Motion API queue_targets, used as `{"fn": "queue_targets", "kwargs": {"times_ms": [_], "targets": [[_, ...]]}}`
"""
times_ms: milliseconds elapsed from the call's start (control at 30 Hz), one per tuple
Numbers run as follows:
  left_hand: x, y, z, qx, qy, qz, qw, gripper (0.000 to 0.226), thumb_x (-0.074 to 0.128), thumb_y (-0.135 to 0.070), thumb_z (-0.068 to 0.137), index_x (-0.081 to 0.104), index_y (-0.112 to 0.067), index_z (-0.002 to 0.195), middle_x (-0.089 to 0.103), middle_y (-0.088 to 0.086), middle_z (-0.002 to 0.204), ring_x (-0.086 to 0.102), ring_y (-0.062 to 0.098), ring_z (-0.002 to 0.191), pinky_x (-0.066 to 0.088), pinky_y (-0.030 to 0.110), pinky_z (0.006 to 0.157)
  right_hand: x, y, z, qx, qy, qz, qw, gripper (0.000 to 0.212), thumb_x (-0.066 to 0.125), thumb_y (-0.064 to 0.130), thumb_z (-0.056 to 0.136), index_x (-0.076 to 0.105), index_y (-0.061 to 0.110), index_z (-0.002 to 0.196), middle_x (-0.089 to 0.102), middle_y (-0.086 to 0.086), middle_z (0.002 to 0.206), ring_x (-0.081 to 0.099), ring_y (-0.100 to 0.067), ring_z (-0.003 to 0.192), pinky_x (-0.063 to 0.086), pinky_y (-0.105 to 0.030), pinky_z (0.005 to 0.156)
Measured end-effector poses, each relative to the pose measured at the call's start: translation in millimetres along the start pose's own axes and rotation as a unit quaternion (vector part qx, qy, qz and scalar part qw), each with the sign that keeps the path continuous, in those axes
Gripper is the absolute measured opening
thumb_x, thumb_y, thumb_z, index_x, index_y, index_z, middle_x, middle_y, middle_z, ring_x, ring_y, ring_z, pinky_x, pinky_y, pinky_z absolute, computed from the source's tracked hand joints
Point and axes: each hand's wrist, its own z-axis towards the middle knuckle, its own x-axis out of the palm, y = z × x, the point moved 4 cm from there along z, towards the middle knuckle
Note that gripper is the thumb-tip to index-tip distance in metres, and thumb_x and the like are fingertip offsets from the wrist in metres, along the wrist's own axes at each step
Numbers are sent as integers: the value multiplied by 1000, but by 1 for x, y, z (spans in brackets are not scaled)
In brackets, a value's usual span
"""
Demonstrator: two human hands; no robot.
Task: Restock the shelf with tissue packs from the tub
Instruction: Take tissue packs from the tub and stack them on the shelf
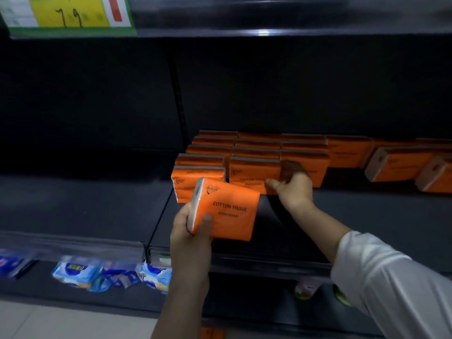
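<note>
While several rows of orange packs (259, 145) already stand on the shelf (367, 211), I judge restocking partway: room remains in front and to the left. My left hand (190, 231) grips one tissue pack (227, 211) by its end, just before the rows. My right hand (293, 187) pinches the front pack (252, 170) of the middle row. The tub is not in view.

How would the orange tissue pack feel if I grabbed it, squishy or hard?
Probably squishy: the orange tissue pack has a soft-looking plastic wrap. Likely light, since the left hand holds it up by one end. The shiny film may be slippery.
</note>
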Motion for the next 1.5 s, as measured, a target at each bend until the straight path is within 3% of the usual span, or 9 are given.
{"fn": "queue_targets", "kwargs": {"times_ms": [133,300,367,500,767,900,1033,1200,1500], "targets": [[9,2,-2,-13,12,-11,1000,26,56,-14,91,59,-30,112,66,-1,111,62,18,104,49,46,94,-27,16,-29,-43,-9,38,998,42,63,38,86,58,9,116,62,-6,105,59,-17,91,43,-23,78],[30,5,-11,-19,43,-13,999,27,56,-14,90,59,-36,104,65,-1,112,61,17,106,48,49,96,-36,40,-74,-123,276,-31,953,51,60,38,87,44,29,135,46,7,128,45,-10,118,39,-25,99],[40,5,-17,-15,67,4,998,26,59,-22,85,58,-39,105,64,-1,114,60,18,107,47,48,97,-42,34,-79,-133,318,-90,934,57,67,28,85,40,36,135,43,4,133,45,-15,121,41,-33,103],[44,6,-23,26,98,130,986,38,65,-30,83,54,-34,119,57,-2,121,55,14,110,44,41,100,-63,32,-74,-159,278,-89,943,50,68,11,82,46,44,113,50,0,125,49,-18,114,42,-32,98],[-7,-18,28,117,-43,251,960,70,73,-20,79,38,-18,140,41,-5,126,39,11,122,30,29,105,-49,45,-53,-214,219,-184,934,46,60,12,88,47,33,126,40,8,114,41,-14,114,34,-27,97],[-21,-30,93,77,-4,210,975,98,81,-16,70,21,-13,147,33,7,149,33,14,133,27,31,111,-29,46,-38,-187,180,-209,943,50,58,19,90,41,31,136,36,1,136,36,-21,129,32,-38,110],[-20,-27,133,30,108,222,968,128,91,-27,44,16,-19,148,49,1,134,51,16,117,43,39,102,-16,39,-35,-180,141,-221,948,51,59,25,90,39,31,137,27,0,140,35,-23,129,34,-37,108],[-11,-17,155,9,199,240,950,125,94,-47,21,40,-28,132,64,-2,115,63,15,104,53,38,88,-14,29,-46,-235,89,-223,942,67,67,21,84,32,33,140,18,0,144,25,-21,130,37,-38,103],[-7,-13,150,-9,229,184,956,96,93,-34,25,55,-32,113,70,0,107,67,14,97,54,32,83,-2,19,-47,-179,102,-141,968,87,62,11,87,4,27,150,10,-1,157,36,-26,134,36,-33,104]]}}
